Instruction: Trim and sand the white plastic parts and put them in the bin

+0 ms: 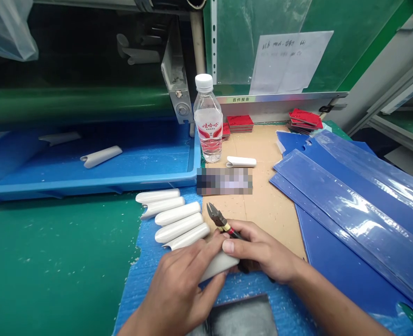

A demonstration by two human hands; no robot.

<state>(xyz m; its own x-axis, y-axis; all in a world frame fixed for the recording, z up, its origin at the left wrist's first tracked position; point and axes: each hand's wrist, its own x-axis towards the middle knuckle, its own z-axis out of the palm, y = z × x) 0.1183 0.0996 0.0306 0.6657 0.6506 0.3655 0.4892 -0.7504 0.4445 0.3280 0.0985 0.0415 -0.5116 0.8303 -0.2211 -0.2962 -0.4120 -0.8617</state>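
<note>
My left hand (180, 284) lies over a white plastic handle part (219, 264) on the blue mat, fingers curled round it. My right hand (262, 252) grips a pair of side cutters (216, 218) with red and yellow handles, jaws pointing up and left, and its thumb touches the same white part. Just left of the cutters, several more white parts (176, 219) lie side by side in a row.
A water bottle (208, 119) stands behind, with one white part (241, 162) lying beside it on cardboard (262, 205). A blue tray (150, 161) at the left holds two more parts. Blue plastic sheets (349, 200) cover the right. Red pad stacks (240, 123) sit at the back.
</note>
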